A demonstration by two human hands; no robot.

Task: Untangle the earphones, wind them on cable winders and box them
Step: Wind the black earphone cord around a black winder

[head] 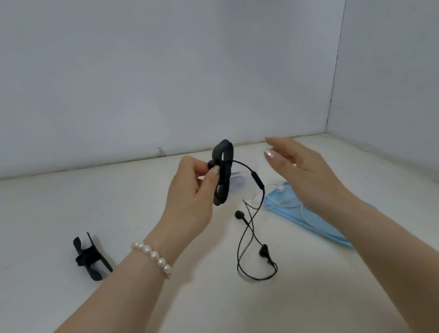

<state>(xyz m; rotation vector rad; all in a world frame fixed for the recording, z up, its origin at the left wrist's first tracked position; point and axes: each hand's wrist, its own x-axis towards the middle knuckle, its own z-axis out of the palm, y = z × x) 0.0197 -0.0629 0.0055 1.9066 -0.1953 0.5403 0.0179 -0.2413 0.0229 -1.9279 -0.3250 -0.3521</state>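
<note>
One winder [221,176] pinched in left hand [188,197] fingers; black earphones [250,244] dangled to table [48,224]; right hand [305,172] open.

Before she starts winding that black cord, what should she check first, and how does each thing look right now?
1. Left hand grips the black winder: ok.
2. Black cord attached at the winder's top: seems ok; the exact anchoring is hidden.
3. Cord free of knots: cannot tell; it crosses itself once above the table.
4. Both black earbuds hang loose: ok.
5. Right hand free to take the cord: ok, open and holding nothing.
6. White earphones clear of the black cord: cannot tell; they lie close behind it.
</note>
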